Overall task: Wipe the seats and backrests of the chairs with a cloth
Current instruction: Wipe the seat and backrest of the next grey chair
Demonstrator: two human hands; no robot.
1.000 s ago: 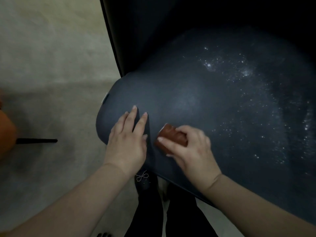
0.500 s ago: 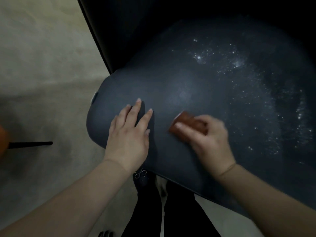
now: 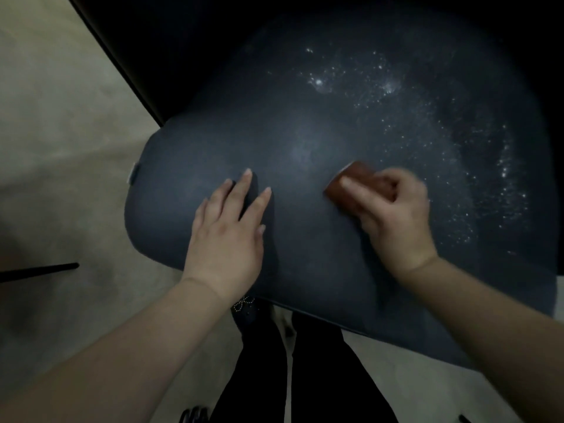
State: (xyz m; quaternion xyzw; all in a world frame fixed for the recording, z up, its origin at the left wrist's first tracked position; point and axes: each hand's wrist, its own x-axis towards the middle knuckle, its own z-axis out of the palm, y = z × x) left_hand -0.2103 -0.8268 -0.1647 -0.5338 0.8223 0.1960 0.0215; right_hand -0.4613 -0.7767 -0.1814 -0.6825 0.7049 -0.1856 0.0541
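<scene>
legs in dark trousers (image 3: pixel 308 370) at seat's near edge | left hand (image 3: pixel 227 233) flat on seat (image 3: pixel 189 166), fingers straight and spread, near its left end | right hand (image 3: pixel 393 215) grips brown cloth (image 3: pixel 351 186), pressed to seat middle, blurred | white specks (image 3: pixel 393 96) on seat's far right | backrest (image 3: pixel 189 41) behind seat, dark

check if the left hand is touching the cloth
Apart. The head view shows the left hand lying flat on the seat, with a plain strip of bare seat between its fingers and the cloth gripped by the right hand.
</scene>
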